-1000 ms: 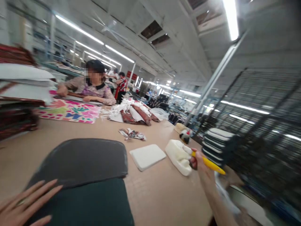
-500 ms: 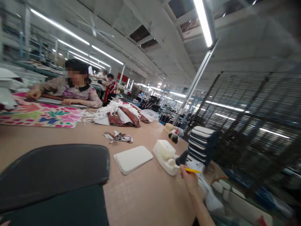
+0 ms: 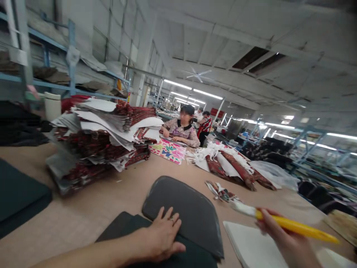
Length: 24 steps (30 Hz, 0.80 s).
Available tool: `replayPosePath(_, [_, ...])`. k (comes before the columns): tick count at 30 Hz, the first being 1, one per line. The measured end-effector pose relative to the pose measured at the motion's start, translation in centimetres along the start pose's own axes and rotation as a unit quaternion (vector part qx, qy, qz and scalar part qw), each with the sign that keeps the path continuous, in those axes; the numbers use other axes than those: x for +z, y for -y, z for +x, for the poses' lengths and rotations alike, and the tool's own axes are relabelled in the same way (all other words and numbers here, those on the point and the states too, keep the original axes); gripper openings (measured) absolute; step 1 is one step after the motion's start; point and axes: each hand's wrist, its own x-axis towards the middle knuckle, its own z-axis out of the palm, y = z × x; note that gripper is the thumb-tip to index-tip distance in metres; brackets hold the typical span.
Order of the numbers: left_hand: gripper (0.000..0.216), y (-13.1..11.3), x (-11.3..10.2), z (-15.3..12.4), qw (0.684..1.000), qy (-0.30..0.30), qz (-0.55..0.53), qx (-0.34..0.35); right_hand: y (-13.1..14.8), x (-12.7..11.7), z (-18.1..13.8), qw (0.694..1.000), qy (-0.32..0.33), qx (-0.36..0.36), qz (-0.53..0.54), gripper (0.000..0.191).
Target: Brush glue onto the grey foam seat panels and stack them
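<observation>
Head view: the dark grey, round-cornered flat panel (image 3: 198, 216) lies on the tan tabletop (image 3: 83, 219), and the left hand (image 3: 161, 236) rests palm down across its near left part, fingers spread wide. Right of the panel, the right hand (image 3: 287, 238) holds a yellow-handled, pale-bristled brush (image 3: 304, 226), its fingers closed around the handle. A white, flat rectangular slab (image 3: 251, 243) lies just beside the panel's right edge. Left of the panel and farther off stands an uneven stack of dark red patterned and white sheets (image 3: 111, 137).
</observation>
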Motion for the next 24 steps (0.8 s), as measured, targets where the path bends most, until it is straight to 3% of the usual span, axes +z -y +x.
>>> replayPosePath(1, [0.069,0.4,0.6,0.3,1.0,0.0,0.001,-0.002,1.7,3.2,0.9,0.996,0.086,0.01,0.036,0.048])
replayPosePath(5, [0.076,2.1,2.1,0.7,1.0,0.018,-0.019,-0.003,7.5,15.3,2.1,0.948,0.302,-0.043,0.091,0.042])
replayPosePath(8, [0.064,3.0,2.7,1.3,0.999,0.036,-0.032,0.002,9.2,21.0,1.4,0.896,0.428,-0.083,0.078,0.031])
replayPosePath(11, [0.051,3.5,3.4,2.3,0.998,0.043,-0.046,-0.004,9.2,23.7,0.7,0.856,0.505,-0.082,0.073,0.025])
replayPosePath(17, [0.044,4.0,3.7,2.9,0.995,0.047,-0.085,-0.02,8.3,26.7,1.0,0.79,0.605,-0.083,0.048,0.02])
replayPosePath(19, [0.042,4.1,3.4,2.8,0.995,0.04,-0.089,-0.021,7.9,27.7,2.0,0.792,0.603,-0.09,0.042,0.019])
replayPosePath(24, [0.04,4.0,2.3,2.8,0.994,0.033,-0.102,-0.027,6.8,28.6,4.2,0.835,0.538,-0.104,0.051,0.018])
